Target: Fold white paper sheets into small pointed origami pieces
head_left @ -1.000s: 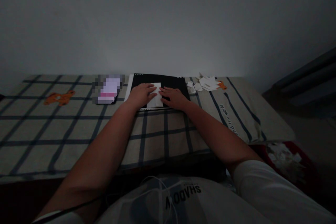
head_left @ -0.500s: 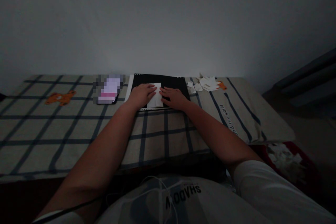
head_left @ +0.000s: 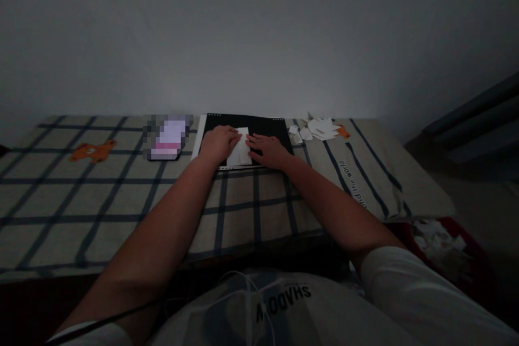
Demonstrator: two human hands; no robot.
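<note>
A small white folded paper [head_left: 240, 152] lies on a black sheet [head_left: 263, 125] at the far middle of the checked cloth. My left hand [head_left: 219, 143] presses flat on the paper's left side, fingers touching it. Pressing on its right edge is my right hand [head_left: 267, 150], fingers spread on the black sheet. Neither hand lifts the paper.
A pile of white paper scraps [head_left: 318, 128] lies right of the black sheet. A blurred phone-like object [head_left: 167, 139] sits to its left. The checked cloth [head_left: 101, 194] has orange bear prints. A red bin with scraps [head_left: 441, 243] stands low at the right. A wall rises behind.
My left hand has shifted slightly up and forward on the paper. The right hand and the paper stay almost where they were.
</note>
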